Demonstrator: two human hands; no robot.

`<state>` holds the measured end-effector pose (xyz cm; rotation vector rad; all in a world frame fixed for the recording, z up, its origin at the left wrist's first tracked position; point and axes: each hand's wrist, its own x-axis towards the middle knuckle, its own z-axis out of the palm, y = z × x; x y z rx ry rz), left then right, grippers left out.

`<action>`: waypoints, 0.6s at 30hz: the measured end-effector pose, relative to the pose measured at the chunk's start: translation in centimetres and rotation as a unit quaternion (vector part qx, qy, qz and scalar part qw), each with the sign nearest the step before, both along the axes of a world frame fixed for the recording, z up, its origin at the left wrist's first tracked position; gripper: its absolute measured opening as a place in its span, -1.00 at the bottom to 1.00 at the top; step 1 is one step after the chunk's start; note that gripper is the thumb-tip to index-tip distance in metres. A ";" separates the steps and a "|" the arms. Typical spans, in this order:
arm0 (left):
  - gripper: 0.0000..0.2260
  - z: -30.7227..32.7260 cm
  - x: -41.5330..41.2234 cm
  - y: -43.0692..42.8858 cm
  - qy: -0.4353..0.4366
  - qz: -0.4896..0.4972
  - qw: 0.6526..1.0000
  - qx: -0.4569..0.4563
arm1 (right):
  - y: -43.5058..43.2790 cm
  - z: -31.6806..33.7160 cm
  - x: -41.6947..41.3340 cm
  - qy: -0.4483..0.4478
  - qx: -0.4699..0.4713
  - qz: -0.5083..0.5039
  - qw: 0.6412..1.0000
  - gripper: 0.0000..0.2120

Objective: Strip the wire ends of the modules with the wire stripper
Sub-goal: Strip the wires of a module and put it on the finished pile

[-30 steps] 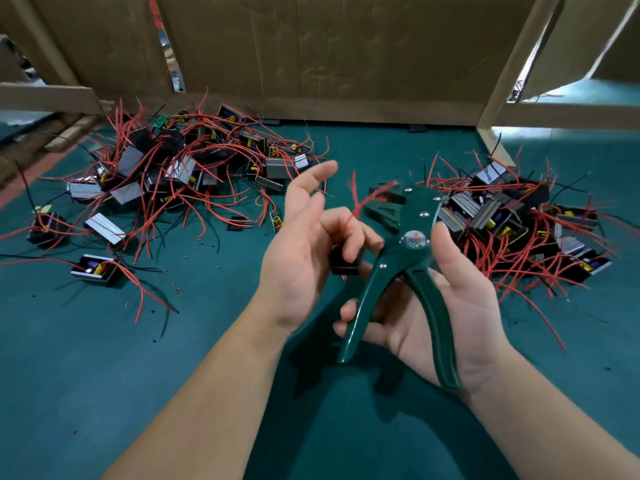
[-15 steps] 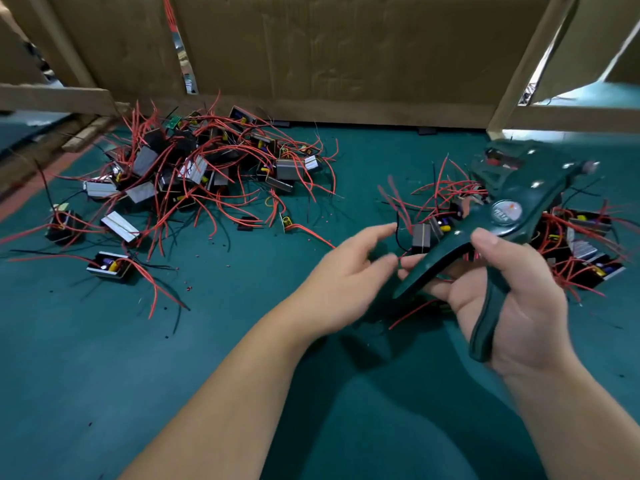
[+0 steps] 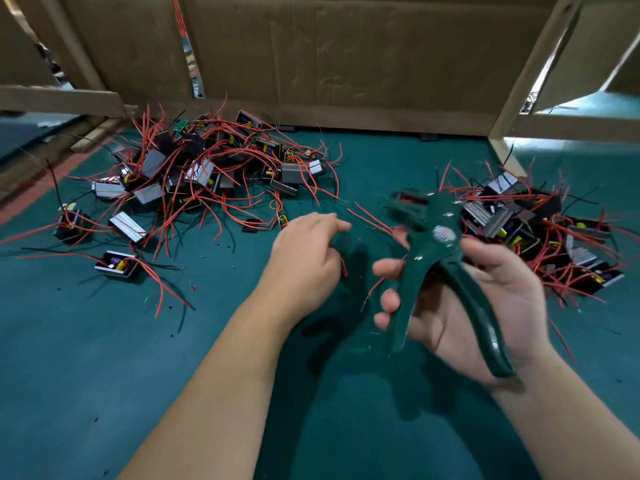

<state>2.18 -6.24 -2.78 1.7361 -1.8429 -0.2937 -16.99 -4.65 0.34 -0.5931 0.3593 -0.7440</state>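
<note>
My right hand (image 3: 485,306) grips the dark green wire stripper (image 3: 433,237) by its handles, which are spread apart; its jaws point up and away from me. My left hand (image 3: 304,251) hovers just left of the tool with curled fingers, holding what looks like a small dark module (image 3: 341,242); a short red wire hangs under it. Motion blur hides the detail. Red wires (image 3: 370,218) run between the left fingertips and the stripper's head. One pile of black modules with red wires (image 3: 207,174) lies at the back left, another pile (image 3: 536,230) at the right.
Everything lies on a green mat (image 3: 104,358). Single modules (image 3: 117,266) and bits of red insulation are scattered at the left. A cardboard wall (image 3: 346,57) with wooden battens (image 3: 530,71) closes the back.
My right hand brought the stripper back from over the right pile to the centre and turned it upright. My left hand moved left and its fingers curled.
</note>
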 end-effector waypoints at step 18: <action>-0.42 0.0 2.8 0.2 0.113 0.188 0.975 -0.017 | -0.4 -2.5 1.7 0.132 0.068 -0.115 0.982 -0.57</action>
